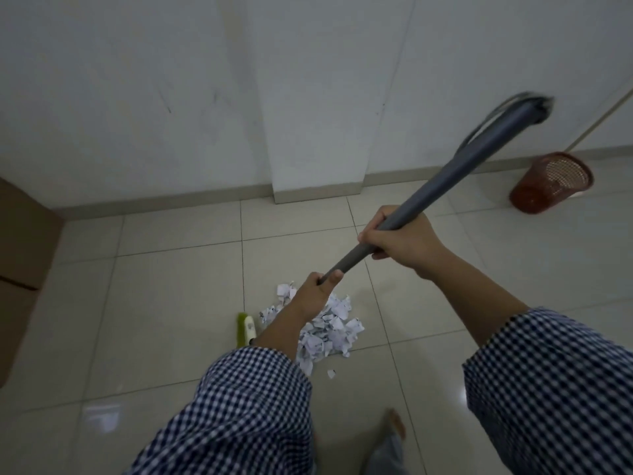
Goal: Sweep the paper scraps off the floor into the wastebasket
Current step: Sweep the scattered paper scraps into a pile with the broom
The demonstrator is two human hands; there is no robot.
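A grey broom handle point(455, 166) runs from upper right down to the floor. My right hand point(400, 234) grips it at mid-length, and my left hand point(317, 289) grips it lower down. The broom's green and white head point(246, 329) shows at the left of my left forearm. A pile of torn white paper scraps point(334, 325) lies on the tiled floor just right of the head, partly hidden by my left arm. One small scrap point(331, 373) lies apart, nearer to me. The red mesh wastebasket point(551, 181) stands by the wall at the far right.
A white wall with a jutting pillar point(315, 186) runs along the back. A brown cardboard box point(20, 255) stands at the left edge. My bare foot point(394, 423) is on the beige tiles at the bottom. Open floor lies between the pile and the wastebasket.
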